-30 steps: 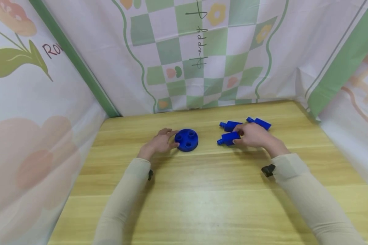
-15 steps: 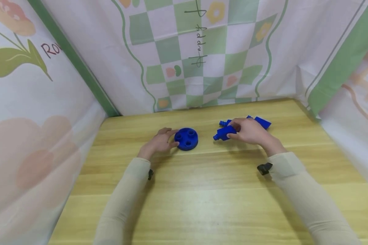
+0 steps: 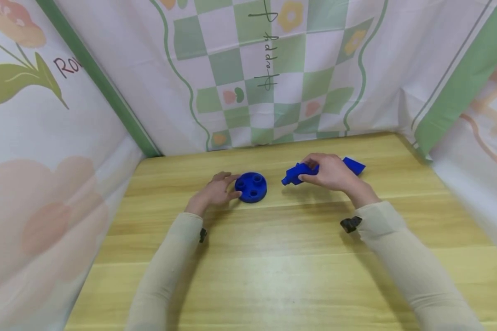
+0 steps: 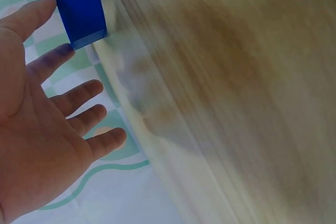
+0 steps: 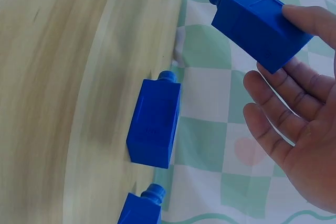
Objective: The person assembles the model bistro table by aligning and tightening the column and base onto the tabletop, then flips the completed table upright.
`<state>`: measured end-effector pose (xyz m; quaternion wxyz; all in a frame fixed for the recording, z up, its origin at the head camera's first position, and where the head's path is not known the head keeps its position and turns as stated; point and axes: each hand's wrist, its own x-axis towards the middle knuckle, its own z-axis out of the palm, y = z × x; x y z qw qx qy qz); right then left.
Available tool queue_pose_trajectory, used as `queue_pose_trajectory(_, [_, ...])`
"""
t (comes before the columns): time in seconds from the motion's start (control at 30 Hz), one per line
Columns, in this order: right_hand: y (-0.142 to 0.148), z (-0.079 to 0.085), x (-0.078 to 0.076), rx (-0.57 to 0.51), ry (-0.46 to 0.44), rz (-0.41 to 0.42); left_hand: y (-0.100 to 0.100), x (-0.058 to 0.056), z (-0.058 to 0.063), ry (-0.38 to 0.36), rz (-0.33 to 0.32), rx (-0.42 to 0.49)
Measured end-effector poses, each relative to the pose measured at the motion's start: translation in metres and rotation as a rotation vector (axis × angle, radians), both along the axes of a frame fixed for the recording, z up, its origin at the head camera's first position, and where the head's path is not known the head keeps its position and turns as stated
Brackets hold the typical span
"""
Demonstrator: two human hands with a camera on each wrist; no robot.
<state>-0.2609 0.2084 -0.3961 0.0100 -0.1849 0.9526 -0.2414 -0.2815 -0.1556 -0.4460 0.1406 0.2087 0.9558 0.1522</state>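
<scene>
A round blue disc (image 3: 251,187) with three holes lies on the wooden table (image 3: 273,266). My left hand (image 3: 216,190) rests beside it, fingers relaxed and touching its left rim; the left wrist view shows the spread fingers (image 4: 79,95) next to the disc's edge (image 4: 79,9). My right hand (image 3: 330,172) pinches a blue block (image 3: 297,174) with a round peg at one end and holds it off the table, right of the disc. In the right wrist view the held block (image 5: 257,23) sits between thumb and fingers.
Two more blue peg blocks (image 5: 155,124) (image 5: 140,211) lie on the table under my right hand; one (image 3: 354,165) shows behind it in the head view. Patterned cloth walls (image 3: 257,73) close in the table at the back and both sides.
My right hand has lifted one blue block off the table and carried it left toward the disc. The left hand and the disc have stayed in place.
</scene>
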Motion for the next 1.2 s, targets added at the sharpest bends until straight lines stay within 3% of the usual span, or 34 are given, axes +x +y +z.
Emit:
queue_pose_trajectory(0.33, [-0.012, 0.002, -0.002, -0.025, 0.018, 0.012, -0.002, -0.001, -0.003, -0.003, -0.006, 0.006])
queue_pose_trajectory(1.2, [-0.068, 0.009, -0.009, -0.030, 0.060, 0.152, -0.002, -0.001, -0.001, -0.014, 0.004, 0.003])
